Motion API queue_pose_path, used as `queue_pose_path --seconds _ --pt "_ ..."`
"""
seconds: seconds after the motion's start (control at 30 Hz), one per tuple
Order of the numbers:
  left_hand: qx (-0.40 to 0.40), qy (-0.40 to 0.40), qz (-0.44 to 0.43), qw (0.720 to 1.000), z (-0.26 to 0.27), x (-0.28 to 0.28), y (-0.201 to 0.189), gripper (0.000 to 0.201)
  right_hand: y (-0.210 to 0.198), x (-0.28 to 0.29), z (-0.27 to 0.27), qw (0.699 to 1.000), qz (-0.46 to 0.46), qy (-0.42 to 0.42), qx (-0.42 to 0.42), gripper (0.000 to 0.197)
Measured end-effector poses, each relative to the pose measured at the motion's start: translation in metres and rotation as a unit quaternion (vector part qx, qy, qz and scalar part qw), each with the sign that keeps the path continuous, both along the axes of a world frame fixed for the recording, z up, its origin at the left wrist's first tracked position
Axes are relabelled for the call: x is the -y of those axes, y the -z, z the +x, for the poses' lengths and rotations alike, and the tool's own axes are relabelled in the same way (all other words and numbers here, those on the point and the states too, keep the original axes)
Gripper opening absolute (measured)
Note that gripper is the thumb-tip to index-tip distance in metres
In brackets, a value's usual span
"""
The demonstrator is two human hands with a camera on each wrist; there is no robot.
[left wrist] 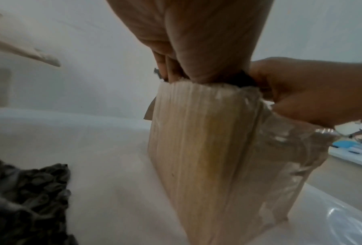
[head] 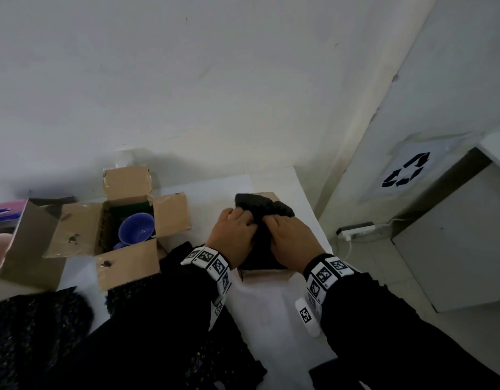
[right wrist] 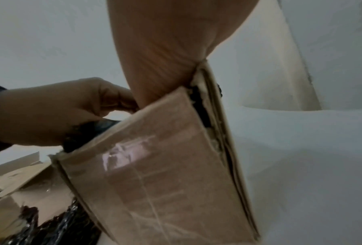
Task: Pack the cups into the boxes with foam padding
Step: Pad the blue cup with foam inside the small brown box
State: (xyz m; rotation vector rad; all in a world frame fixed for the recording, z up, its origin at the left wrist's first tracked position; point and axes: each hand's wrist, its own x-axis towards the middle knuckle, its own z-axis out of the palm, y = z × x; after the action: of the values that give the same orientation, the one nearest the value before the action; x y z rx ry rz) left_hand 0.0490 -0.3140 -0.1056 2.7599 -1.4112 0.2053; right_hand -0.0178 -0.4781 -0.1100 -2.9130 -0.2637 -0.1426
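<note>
Black foam [head: 264,206] | in small box [head: 267,274] | both hands' grip clenched on it

You have black foam [head: 264,209] in a brown cardboard box [head: 267,275], a blue cup [head: 136,228] in the other brown box [head: 128,263], black-and-white checked wristbands [head: 208,261], and a white table [head: 271,305].

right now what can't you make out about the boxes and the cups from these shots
- Small box: head view, its inside is hidden by the black foam and both hands; no cup shows.
- Left hand and right hand: fingers buried in foam; both wrist views are blurred.
- Open box: head view, blue cup shows, but what lies below is cut off by the front flap.
</note>
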Motion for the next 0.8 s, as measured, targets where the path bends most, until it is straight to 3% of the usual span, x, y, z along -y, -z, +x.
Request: queue_pose_path --seconds 0.23,0.5,0.57,0.63,0.7,0.8 --pt "0.034 0.03 -0.023 0.999 0.005 -0.005 0.001 0.039 -0.009 -0.007 0.015 0.985 -0.144 -0.035 -0.087 0.024" --pt "0.012 0.027 0.084 0.996 0.007 -0.007 0.01 0.047 -0.019 -0.01 0.031 0.972 -0.135 -0.006 -0.19 0.023" --pt "-0.003 0.026 0.078 0.997 0.008 -0.004 0.01 0.052 -0.02 -0.004 0.029 0.982 -0.093 -0.005 -0.165 0.021" --pt "-0.013 0.033 0.057 0.998 0.009 -0.004 0.013 0.055 -0.016 0.002 0.021 0.998 -0.015 0.006 -0.057 0.017" --pt "-0.011 0.041 0.049 0.998 0.011 -0.005 0.014 0.055 -0.007 0.008 0.014 0.995 0.018 0.079 0.059 0.025" --pt "0.005 0.051 0.015 0.999 0.01 -0.006 0.014 0.041 -0.001 0.014 0.014 0.973 0.098 0.205 0.042 0.038"
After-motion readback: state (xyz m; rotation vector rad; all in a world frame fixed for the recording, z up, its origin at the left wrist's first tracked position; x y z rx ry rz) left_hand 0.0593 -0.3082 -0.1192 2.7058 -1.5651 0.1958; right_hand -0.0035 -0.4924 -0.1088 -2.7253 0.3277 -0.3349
